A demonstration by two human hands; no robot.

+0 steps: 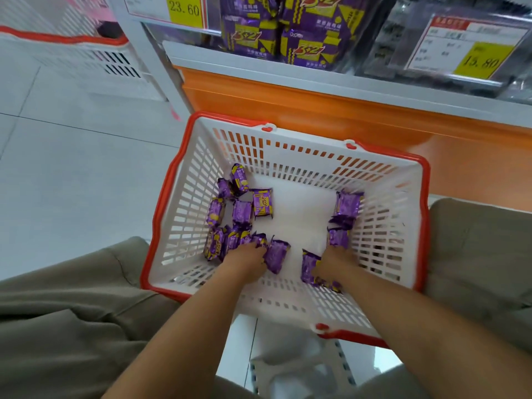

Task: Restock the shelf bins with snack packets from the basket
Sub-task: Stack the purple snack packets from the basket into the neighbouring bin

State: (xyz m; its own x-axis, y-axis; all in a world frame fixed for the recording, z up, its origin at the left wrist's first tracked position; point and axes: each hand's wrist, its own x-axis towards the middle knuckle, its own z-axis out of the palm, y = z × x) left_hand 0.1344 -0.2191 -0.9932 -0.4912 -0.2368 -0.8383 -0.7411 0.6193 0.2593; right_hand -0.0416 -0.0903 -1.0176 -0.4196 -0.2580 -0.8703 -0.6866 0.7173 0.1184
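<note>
Head view: we look down into a white basket (pixel 290 122) with a red rim, set on the tiled floor (pixel 72 182) between two knees in olive trousers (pixel 72 298), both bare forearms reaching inside.

The left hand (pixel 247 259) is low at the near left of the basket, its fingertips buried in a heap of purple snack packets (pixel 241 211). One packet (pixel 277 254) stands tilted against its thumb side, and we cannot tell whether the fingers have closed on anything.

The right hand (pixel 331 262) is at the near right, thumb laid across a held packet (pixel 308 267) that it grips, with another edge showing under the wrist.

We count about ten packets on the left side and five on the right, overlaps blurring the exact total. The middle of the basket bottom is bare.

Beyond the basket, above an orange shelf base (pixel 288 105), a clear shelf bin (pixel 288 33) holds larger packs in the same purple and yellow, at least four faces showing.

Two yellow price tags hang there, 23.60 (pixel 184 10) on the left and 15.80 (pixel 480 61) on the right.

A second basket (pixel 72 53) stands far left.
</note>
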